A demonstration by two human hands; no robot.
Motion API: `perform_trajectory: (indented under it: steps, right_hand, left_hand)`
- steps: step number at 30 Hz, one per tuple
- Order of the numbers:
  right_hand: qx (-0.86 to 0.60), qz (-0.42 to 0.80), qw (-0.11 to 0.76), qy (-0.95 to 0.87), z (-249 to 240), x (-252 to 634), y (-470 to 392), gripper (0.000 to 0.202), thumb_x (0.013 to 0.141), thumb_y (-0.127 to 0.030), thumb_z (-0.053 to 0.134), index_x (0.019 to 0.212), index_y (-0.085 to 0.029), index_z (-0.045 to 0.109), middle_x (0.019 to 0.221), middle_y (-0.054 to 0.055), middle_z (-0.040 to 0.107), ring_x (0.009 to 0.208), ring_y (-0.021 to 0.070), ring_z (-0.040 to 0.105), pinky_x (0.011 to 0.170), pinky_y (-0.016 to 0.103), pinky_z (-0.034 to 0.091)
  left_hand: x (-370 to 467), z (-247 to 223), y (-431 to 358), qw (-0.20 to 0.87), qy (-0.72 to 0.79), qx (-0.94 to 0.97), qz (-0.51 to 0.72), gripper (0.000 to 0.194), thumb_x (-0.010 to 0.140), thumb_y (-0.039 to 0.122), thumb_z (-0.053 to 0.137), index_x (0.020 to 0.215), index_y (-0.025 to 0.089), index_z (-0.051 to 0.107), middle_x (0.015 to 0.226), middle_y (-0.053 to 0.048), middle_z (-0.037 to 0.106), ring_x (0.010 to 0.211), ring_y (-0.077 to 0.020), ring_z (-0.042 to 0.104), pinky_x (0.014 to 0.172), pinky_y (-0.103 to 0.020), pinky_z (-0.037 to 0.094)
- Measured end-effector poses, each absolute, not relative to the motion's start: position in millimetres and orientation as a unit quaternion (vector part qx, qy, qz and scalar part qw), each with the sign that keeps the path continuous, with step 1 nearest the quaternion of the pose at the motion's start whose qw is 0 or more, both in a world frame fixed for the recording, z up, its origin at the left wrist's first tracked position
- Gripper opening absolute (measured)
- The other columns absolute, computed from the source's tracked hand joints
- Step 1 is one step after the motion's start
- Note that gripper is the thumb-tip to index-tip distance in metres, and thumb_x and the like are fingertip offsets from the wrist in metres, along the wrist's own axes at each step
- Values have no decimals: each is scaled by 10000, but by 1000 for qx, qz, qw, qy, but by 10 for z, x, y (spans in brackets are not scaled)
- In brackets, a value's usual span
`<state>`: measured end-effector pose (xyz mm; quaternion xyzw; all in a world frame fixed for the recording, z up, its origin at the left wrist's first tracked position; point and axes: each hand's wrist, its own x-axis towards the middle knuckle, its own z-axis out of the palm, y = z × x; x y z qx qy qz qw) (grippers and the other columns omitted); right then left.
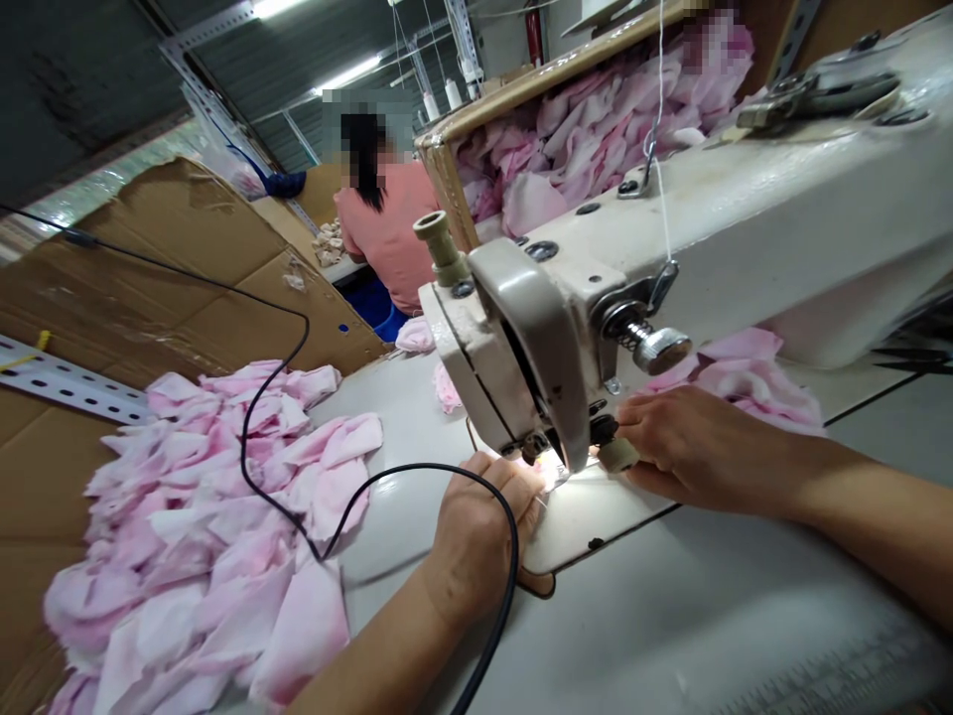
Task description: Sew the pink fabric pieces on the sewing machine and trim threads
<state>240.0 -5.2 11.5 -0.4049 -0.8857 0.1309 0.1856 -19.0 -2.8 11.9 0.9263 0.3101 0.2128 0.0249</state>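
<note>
A white sewing machine (pixel 506 348) stands over the table, its lamp lighting the needle area. My left hand (pixel 480 521) rests on the table just left of the needle, with its fingers curled and pressed together. A small pinkish patch shows by its fingertips in the glare, too bright and small to name. On the other side of the needle, my right hand (pixel 685 442) reaches in beside the presser foot. The machine's parts partly hide its fingertips, so their grip is not visible. Pink fabric pieces (pixel 759 382) lie behind my right hand, under the machine arm.
A heap of pink and white fabric pieces (pixel 215 536) covers the table's left side. One black cable (pixel 417 467) loops across in front of my left forearm. Cardboard (pixel 179 268) walls the left edge. Behind, a person (pixel 394 233) sits near a box of pink fabric (pixel 573 139).
</note>
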Motion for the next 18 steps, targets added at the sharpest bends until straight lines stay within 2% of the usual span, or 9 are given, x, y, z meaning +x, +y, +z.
perform_trajectory:
  steps: [4, 13, 18]
  right_hand:
    - [-402, 131, 190, -886, 145, 2366, -74, 224, 866, -108, 482, 668, -179, 559, 691, 18, 587, 624, 137, 498, 578, 283, 274]
    - [-396, 117, 201, -888, 144, 2375, -69, 218, 857, -111, 476, 666, -181, 554, 675, 23, 586, 614, 143, 505, 567, 277, 282]
    - [-437, 90, 174, -878, 147, 2376, -66, 196, 833, -110, 483, 659, -194, 516, 662, 32, 599, 604, 162, 533, 573, 288, 285]
  left_hand:
    - [-165, 114, 2, 55, 351, 910, 213, 219, 949, 184, 433, 962, 186, 651, 804, -35, 673, 736, -182, 600, 736, -332, 493]
    - [-156, 110, -12, 83, 382, 897, 206, 176, 936, 216, 496, 928, 201, 671, 829, -25, 691, 761, -175, 601, 741, -321, 491]
    - [-154, 49, -21, 36, 331, 920, 207, 196, 947, 223, 499, 1024, 220, 679, 877, -24, 695, 801, -177, 616, 758, -326, 488]
